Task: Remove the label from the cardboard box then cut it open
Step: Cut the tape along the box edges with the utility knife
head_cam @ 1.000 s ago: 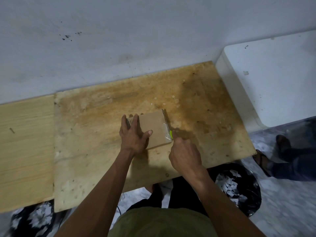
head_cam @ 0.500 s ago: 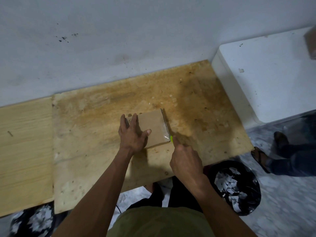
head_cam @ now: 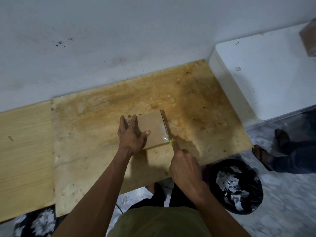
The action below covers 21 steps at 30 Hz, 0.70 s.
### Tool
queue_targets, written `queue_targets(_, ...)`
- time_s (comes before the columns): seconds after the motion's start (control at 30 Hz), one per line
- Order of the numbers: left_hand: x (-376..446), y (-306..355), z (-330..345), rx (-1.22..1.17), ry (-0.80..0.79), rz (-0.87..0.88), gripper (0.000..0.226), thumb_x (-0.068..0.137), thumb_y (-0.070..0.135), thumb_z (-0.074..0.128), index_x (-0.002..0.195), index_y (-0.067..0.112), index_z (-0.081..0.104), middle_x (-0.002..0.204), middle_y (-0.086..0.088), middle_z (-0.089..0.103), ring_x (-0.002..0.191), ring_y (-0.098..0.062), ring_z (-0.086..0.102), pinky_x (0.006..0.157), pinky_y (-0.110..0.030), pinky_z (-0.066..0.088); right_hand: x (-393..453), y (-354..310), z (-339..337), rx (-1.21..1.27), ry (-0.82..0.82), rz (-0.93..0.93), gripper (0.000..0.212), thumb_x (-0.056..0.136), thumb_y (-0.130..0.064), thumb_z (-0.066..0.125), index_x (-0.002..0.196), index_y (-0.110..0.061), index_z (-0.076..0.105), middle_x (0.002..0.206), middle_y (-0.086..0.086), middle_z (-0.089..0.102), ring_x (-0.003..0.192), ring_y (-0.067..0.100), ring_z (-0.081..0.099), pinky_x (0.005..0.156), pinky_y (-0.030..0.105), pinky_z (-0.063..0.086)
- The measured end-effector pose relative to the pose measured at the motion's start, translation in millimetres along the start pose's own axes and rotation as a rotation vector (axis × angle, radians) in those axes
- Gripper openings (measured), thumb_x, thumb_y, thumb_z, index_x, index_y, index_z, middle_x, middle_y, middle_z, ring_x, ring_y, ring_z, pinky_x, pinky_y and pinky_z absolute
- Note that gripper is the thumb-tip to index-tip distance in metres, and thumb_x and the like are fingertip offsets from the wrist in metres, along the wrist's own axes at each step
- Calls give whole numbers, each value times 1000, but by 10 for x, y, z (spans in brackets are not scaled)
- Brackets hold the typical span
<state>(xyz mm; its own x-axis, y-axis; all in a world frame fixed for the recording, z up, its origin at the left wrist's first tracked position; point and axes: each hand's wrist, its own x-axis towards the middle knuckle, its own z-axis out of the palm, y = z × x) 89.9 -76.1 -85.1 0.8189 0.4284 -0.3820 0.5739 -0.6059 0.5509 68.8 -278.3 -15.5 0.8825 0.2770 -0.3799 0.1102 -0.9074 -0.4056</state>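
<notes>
A small flat cardboard box (head_cam: 152,126) lies on the stained plywood tabletop (head_cam: 196,117), with clear tape along its right edge. My left hand (head_cam: 130,134) presses flat on the box's left half, fingers spread. My right hand (head_cam: 184,167) grips a cutter with a bright green tip (head_cam: 171,141); only the tip shows past my index finger. The tip touches the box's near right corner. No label shows on the visible top face.
A black bin bag (head_cam: 239,187) holding torn white paper stands below the table's near right edge. A white block (head_cam: 266,79) adjoins the table on the right, with a brown box (head_cam: 308,38) on it. Another person's sandalled feet (head_cam: 261,156) are at right. A paler wood board (head_cam: 24,151) lies left.
The cutter tip has slid toward me along the box's right edge to its near corner. My left hand has stayed pressed on the box.
</notes>
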Motion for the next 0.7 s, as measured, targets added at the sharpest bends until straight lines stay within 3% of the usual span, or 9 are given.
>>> queue_targets(0.33, -3, 9, 0, 4, 21, 14, 88, 85, 54, 66, 155, 25, 20, 162, -8, -4, 146, -42, 10, 117, -53, 23, -3, -10, 76, 86, 24, 25, 68, 91, -4, 46, 153, -20, 23, 87, 7, 60, 78, 26, 64, 67, 36, 53)
queue_targets(0.53, 4, 8, -16, 16, 20, 22, 88, 85, 54, 66, 155, 25, 21, 162, -9, -2, 146, -41, 11, 117, -51, 23, 64, -21, 109, 96, 26, 44, 66, 91, -5, 46, 152, -20, 25, 90, 8, 62, 81, 28, 64, 71, 38, 54)
queue_targets(0.63, -2, 9, -2, -3, 24, 19, 88, 85, 54, 66, 155, 25, 21, 162, -8, -4, 147, -40, 9, 117, -51, 23, 15, -6, 151, 104, -22, 74, 70, 91, -8, 50, 153, -23, 20, 95, 9, 60, 86, 28, 63, 75, 40, 54)
queue_targets(0.7, 3, 5, -4, -11, 25, 18, 88, 85, 54, 66, 155, 25, 21, 162, -8, -4, 147, -40, 9, 117, -51, 23, -83, 10, 208, 153, -106, 60, 82, 86, -13, 62, 154, -26, 17, 99, 10, 62, 90, 28, 64, 79, 42, 56)
